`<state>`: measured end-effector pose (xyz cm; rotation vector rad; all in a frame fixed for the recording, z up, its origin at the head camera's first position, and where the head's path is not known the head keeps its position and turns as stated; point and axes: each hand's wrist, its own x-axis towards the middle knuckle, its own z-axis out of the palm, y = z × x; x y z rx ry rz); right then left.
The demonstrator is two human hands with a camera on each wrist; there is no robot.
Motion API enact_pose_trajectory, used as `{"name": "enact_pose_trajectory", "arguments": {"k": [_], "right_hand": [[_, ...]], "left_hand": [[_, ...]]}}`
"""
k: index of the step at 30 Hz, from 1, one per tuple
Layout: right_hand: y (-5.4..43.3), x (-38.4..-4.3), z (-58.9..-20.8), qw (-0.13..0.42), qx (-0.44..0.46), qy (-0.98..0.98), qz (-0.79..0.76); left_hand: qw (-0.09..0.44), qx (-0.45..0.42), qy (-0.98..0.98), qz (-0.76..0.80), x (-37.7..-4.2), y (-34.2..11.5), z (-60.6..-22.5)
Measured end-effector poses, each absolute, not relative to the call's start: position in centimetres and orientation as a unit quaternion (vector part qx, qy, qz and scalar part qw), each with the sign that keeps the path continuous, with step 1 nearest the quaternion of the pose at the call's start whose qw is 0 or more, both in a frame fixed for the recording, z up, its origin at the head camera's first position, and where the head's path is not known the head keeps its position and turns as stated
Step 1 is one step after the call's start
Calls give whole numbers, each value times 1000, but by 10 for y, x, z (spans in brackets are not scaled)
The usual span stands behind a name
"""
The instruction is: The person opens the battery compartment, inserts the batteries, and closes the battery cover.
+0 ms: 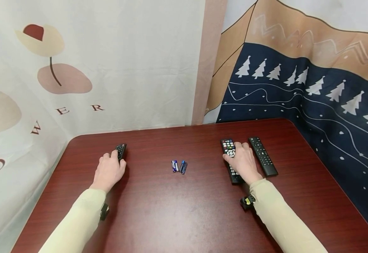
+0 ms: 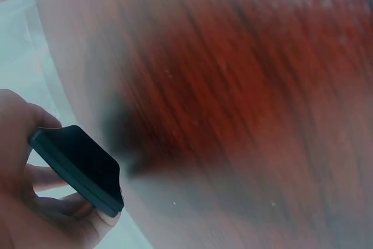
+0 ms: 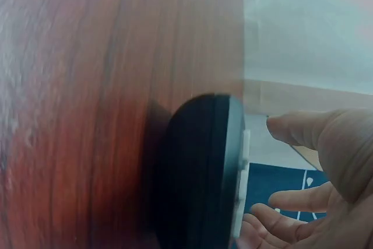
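At the left of the table, my left hand (image 1: pixel 108 170) grips a small black remote control (image 1: pixel 121 149) between thumb and fingers. The left wrist view shows this remote's end (image 2: pixel 81 164) lifted over the wood, fingers along its edges. On the right side, my right hand (image 1: pixel 244 162) hovers over a larger black remote control (image 1: pixel 227 144) with white and coloured buttons, covering part of it. In the right wrist view the thumb (image 3: pixel 297 127) is spread away from the fingers, with a gap to the remote's side (image 3: pixel 198 185).
Another black remote control (image 1: pixel 263 156) lies just right of my right hand. Several small blue batteries (image 1: pixel 179 167) lie in two groups mid-table. The dark red wooden table (image 1: pixel 158 203) ends at hanging curtains (image 1: pixel 133 70) at the back, left and right.
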<state>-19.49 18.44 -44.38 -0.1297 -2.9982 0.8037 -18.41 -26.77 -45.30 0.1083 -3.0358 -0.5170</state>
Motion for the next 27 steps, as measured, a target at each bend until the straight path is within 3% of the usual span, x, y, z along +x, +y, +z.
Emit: {"name": "enact_pose_trajectory", "arguments": {"k": [15,27], "right_hand": [[174,-186,-437,49,-16,-959,280],[161,-182,-436,69,2,-950,305]], "left_hand": [[59,30,-964,-258,-181,-247,-446],[20,40,-935,-351,-179,-224,-437]]}}
